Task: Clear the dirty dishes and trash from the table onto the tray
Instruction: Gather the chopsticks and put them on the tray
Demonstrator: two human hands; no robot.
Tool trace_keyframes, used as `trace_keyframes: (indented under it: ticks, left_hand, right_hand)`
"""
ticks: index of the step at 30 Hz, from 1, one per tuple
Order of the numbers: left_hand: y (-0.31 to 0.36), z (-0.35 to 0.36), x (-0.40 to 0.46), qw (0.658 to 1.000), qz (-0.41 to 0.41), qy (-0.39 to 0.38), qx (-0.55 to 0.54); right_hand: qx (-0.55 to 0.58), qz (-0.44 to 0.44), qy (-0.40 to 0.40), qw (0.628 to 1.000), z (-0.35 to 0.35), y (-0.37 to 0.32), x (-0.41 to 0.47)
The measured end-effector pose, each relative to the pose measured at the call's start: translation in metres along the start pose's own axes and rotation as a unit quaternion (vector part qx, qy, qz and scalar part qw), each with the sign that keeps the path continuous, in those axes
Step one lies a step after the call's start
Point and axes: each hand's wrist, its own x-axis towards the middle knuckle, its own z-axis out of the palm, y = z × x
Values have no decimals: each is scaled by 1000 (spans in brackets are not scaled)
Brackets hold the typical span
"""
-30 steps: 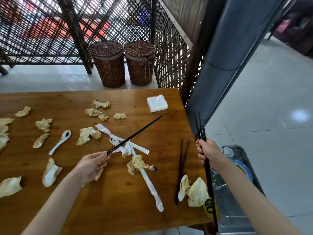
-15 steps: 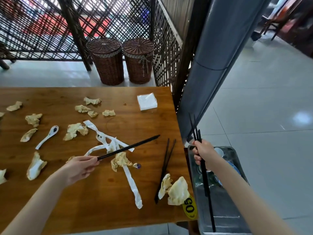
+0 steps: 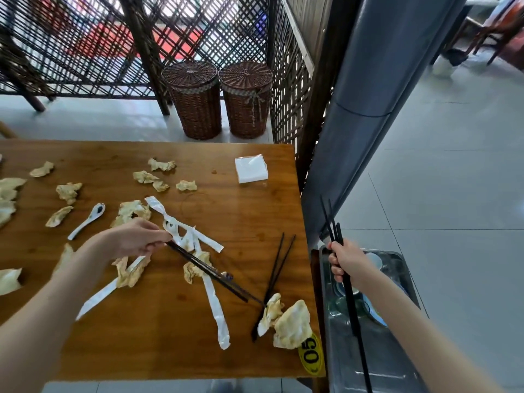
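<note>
Left hand (image 3: 133, 239) pinches stiff, slippery black chopsticks (image 3: 209, 272) at one end over the desk (image 3: 170, 350), right hand (image 3: 344, 260) clenches another bundle (image 3: 344, 275); grip mid-length, likely steadier.

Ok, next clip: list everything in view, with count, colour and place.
table: one, brown wood, centre-left
crumpled napkins: many, yellowish-white, scattered on table
paper wrapper strips: several, white, mid-table
spoon: one, white, left on table
napkin stack: one, white, far right corner
loose chopsticks: one pair, black, near right edge
number sticker: one, yellow, near corner
tray: one, metal, right of table, holding dishes
wicker baskets: two, brown, floor behind table
left hand: holds black chopsticks over table
right hand: holds black chopstick bundle over tray
</note>
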Motion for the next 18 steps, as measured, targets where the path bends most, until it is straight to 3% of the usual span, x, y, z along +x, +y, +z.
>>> trace_keyframes:
  ticks: [9,18]
  left_hand:
    - [35,25,23,1000,21,13,-18]
    - [12,18,75,975,-22,-27,-220]
  right_hand:
    - [27,24,22,999,-1,-2,14]
    - [25,32,33,999,3,0,24]
